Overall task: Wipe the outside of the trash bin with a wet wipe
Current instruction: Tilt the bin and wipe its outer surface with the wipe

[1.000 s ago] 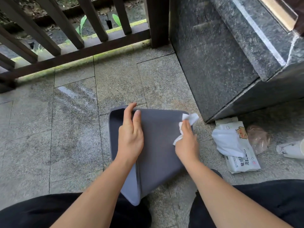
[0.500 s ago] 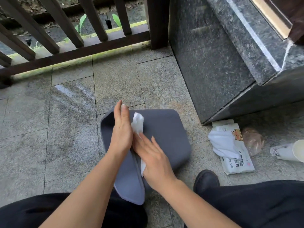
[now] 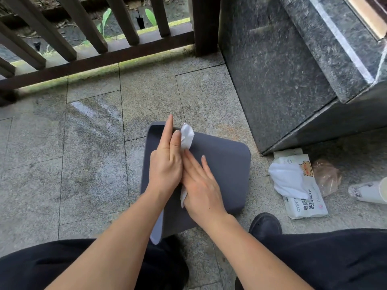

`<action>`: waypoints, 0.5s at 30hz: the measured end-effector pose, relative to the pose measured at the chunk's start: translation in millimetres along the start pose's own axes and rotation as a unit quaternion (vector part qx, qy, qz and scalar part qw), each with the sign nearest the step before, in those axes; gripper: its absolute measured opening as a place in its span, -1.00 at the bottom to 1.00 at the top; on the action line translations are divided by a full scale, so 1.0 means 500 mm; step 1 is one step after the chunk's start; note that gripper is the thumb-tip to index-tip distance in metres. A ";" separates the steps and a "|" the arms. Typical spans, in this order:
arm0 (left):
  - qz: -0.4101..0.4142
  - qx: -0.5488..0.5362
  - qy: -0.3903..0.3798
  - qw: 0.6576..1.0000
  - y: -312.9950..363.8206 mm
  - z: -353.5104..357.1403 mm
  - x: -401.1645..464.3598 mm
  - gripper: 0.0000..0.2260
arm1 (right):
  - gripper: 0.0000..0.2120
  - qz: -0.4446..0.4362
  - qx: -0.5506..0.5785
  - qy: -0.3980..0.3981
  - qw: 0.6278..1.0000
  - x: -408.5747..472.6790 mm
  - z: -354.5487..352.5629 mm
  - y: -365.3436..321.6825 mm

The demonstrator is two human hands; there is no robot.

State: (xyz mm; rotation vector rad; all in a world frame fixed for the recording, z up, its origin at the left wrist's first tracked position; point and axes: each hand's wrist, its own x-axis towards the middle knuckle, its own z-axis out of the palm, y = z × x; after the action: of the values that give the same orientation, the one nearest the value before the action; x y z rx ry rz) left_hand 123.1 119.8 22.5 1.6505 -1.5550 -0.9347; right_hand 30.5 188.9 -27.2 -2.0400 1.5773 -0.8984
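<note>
A dark grey trash bin (image 3: 226, 170) lies on its side on the stone floor, its open mouth facing left. My left hand (image 3: 165, 162) rests flat on the bin's upper side near the rim, fingers stretched forward. My right hand (image 3: 199, 185) presses a white wet wipe (image 3: 187, 136) flat against the bin's outer wall, right beside the left hand. The wipe sticks out past the fingertips and below the palm; the rest is hidden under the hand.
A pack of wet wipes (image 3: 303, 191) with one wipe pulled out lies on the floor at the right, beside a crumpled plastic bag (image 3: 326, 176) and a paper cup (image 3: 368, 191). A dark stone block (image 3: 282, 80) stands behind them. A wooden railing (image 3: 94, 57) runs along the back.
My right hand swept the wipe from the bin's far right corner leftward across the wall to beside my left hand. The bin turned slightly. In the last half second little moved.
</note>
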 end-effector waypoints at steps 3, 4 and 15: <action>0.027 0.039 0.027 0.998 -0.002 0.002 -0.013 -0.56 | -0.28 0.071 -0.022 0.029 0.997 0.004 -0.011 0.055; 0.031 0.051 0.030 0.998 -0.002 0.003 -0.018 -0.56 | -0.24 0.121 -0.031 0.042 0.991 0.008 -0.017 0.084; 0.018 0.062 0.025 0.998 -0.011 0.007 -0.025 -0.57 | -0.28 0.506 0.030 0.004 0.862 -0.003 -0.055 0.223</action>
State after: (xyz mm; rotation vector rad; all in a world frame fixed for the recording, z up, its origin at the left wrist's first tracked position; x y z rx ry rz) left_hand 122.3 132.5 16.7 1.7120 -1.6303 -0.7863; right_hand -66.7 161.1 -81.8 -0.8689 2.1896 -0.5003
